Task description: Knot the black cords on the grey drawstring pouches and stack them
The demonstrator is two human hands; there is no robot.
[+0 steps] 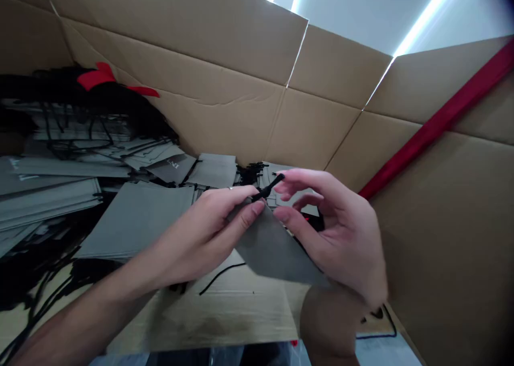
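My left hand and my right hand meet over the middle of a cardboard surface. Between them they hold a flat grey paper bag, tilted with its lower corner toward me. My left thumb and fingers pinch the bag's top edge. The fingertips of my right hand pinch a short black cord end that sticks up from that edge. A loose length of black cord lies on the cardboard beneath the bag.
Stacks of flat grey bags with black cord handles cover the left side. A tangle of black cords with a red ribbon lies at the far left. Tall cardboard walls enclose the area; a red strip runs along the right wall.
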